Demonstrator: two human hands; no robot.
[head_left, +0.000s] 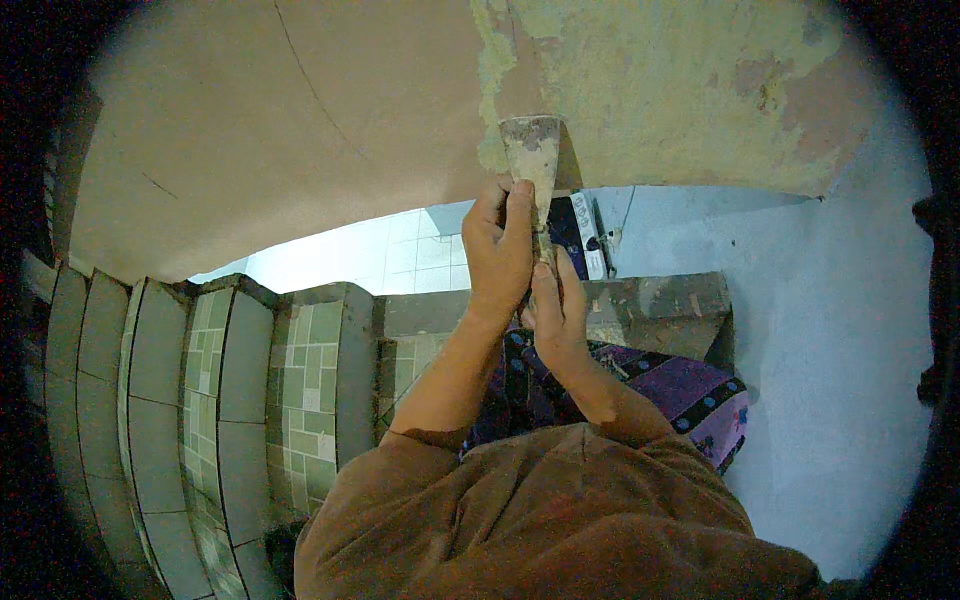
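Note:
A putty-smeared scraper (532,150) is held upright, its wide blade at a patch of the wall (640,90) where flaking yellowish-green coating borders a pinkish surface. My left hand (497,245) is closed on the scraper's lower blade and neck, thumb pointing up along it. My right hand (555,315) grips the handle just below, fingers wrapped round it. A purple and black patterned cloth (660,385) lies beneath my arms on the stair.
Tiled stairs (245,360) descend at the left, beside a rough grey ledge (665,300). Past the wall's lower edge show a pale tiled floor (405,245) and a dark object with a white strip (590,235). A light blue wall (820,350) stands at the right.

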